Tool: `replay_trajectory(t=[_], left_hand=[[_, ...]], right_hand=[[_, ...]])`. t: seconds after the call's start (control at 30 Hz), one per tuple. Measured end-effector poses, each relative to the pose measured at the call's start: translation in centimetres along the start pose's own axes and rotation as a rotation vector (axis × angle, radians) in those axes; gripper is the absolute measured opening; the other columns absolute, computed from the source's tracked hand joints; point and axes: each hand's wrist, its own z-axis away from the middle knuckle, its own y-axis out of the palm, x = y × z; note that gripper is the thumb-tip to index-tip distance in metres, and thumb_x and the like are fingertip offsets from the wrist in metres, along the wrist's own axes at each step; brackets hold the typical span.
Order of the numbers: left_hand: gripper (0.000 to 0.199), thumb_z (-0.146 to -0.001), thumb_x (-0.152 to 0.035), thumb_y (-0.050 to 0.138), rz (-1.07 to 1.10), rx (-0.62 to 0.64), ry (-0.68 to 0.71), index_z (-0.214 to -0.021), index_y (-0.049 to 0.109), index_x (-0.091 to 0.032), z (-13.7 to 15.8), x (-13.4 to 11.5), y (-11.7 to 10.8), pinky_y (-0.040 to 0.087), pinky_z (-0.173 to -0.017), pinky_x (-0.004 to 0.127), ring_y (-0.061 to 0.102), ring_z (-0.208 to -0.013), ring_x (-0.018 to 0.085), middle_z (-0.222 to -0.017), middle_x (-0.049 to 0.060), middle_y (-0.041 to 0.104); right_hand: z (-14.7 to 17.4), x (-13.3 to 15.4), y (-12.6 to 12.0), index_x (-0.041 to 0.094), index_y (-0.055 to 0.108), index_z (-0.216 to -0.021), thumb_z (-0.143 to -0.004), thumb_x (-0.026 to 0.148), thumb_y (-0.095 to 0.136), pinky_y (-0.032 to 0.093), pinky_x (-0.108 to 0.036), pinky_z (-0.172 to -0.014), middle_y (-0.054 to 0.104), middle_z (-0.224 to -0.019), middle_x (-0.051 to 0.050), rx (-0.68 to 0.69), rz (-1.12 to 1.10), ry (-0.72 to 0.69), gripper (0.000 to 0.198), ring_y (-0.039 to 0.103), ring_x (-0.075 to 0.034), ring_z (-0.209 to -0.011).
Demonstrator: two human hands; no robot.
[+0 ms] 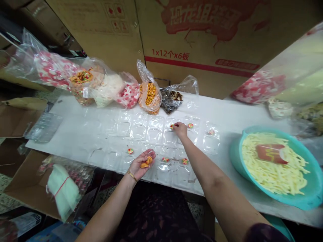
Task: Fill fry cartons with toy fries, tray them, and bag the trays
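My left hand (140, 165), palm up with fingers loosely curled, holds a few small orange pieces (146, 162) above the near row of clear plastic trays (112, 160). My right hand (180, 130) reaches to the far row and pinches a small round red, yellow and green piece (172, 127) over a clear plastic tray (170, 137). Similar small coloured pieces lie in other trays: one to the right of my right hand (190, 125), one left of my left hand (130, 151), and several more. Their exact kind is too small to make out.
Clear bags of small parts line the back, among them a yellow-orange one (150, 94), a dark one (172, 101) and a pink-and-white one (128, 94). A turquoise basin (237, 151) of pale yellow strips stands right. Large cartons (202, 72) rise behind; an open carton (24, 183) is lower left.
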Motion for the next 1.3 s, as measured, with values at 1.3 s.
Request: replay_trajectory(t=[1.3], left_hand=[[0.024,-0.055,-0.017,0.073,-0.252,-0.062,0.293,-0.075,0.061,-0.010,-1.3,-2.7,-0.7,0.039,-0.046,0.017,0.054,-0.054,0.007,-0.069,0.004,0.064]], right_hand=[[15.6,7.0,4.9,0.018,0.061,-0.068,-0.055,0.036,0.071,0.043,-0.026,-0.058,0.059,-0.064,0.001,0.386,-0.795,0.175,0.025,0.051,-0.010,-0.056]])
